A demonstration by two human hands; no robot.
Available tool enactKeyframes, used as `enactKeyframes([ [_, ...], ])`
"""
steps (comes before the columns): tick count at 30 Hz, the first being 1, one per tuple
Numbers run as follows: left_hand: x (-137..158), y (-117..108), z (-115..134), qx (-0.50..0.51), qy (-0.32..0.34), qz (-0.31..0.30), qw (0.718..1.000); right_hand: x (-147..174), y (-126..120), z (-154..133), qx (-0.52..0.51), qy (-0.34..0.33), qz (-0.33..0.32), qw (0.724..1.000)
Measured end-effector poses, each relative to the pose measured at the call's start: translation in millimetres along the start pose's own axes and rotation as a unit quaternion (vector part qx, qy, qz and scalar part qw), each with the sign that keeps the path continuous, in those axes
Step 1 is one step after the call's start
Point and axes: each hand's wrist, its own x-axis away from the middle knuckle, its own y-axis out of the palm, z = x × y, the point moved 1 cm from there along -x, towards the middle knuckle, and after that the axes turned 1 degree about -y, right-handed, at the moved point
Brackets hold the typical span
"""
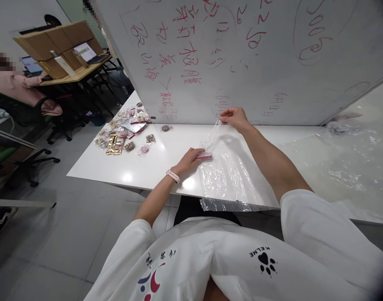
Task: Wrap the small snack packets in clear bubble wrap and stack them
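Observation:
A sheet of clear plastic film or bag (227,173) lies over the white table and hangs past its front edge. My right hand (237,120) pinches a corner of this clear plastic and lifts it toward the whiteboard, so the plastic stretches up in a thin fold. My left hand (191,159), with a pale wristband, is closed on a small flat red-and-white packet (204,156) at the near end of that fold. Whether the packet is inside the plastic, I cannot tell.
On the table's left end lies a heap of small wrapped packets (128,123), with a gold packet (115,144) and several loose ones nearby. The whiteboard (229,62) stands along the back. More crumpled clear plastic (351,167) covers the right side. A person sits at a desk, far left.

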Motion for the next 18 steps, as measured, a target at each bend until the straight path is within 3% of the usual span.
enactKeyframes([
  [2, -4.9, -7.7, 1.5, -0.014, 0.016, -0.002, 1.000, 4.9, 3.9, -16.7, 0.004, -0.050, 0.032, 0.998],
  [5, -13.2, -15.9, 1.6, -0.033, 0.042, -0.011, 0.999, 43.8, 16.0, -27.6, 0.031, -0.106, 0.036, 0.993],
  [9, -29.0, -22.5, -2.4, -0.009, -0.007, -0.085, 0.996, 115.1, 43.7, -8.3, 0.099, -0.141, -0.072, 0.982],
  [11, -40.6, -25.9, -3.1, 0.008, -0.034, -0.120, 0.992, 134.7, 56.8, 6.1, 0.146, -0.174, -0.097, 0.969],
  [14, -60.8, -28.4, -1.5, 0.022, -0.076, -0.145, 0.986, 134.5, 69.9, 21.6, 0.212, -0.191, -0.046, 0.957],
  [18, -81.6, -21.9, 1.7, 0.018, -0.128, -0.094, 0.987, 115.5, 78.4, 29.7, 0.281, -0.182, 0.015, 0.942],
])
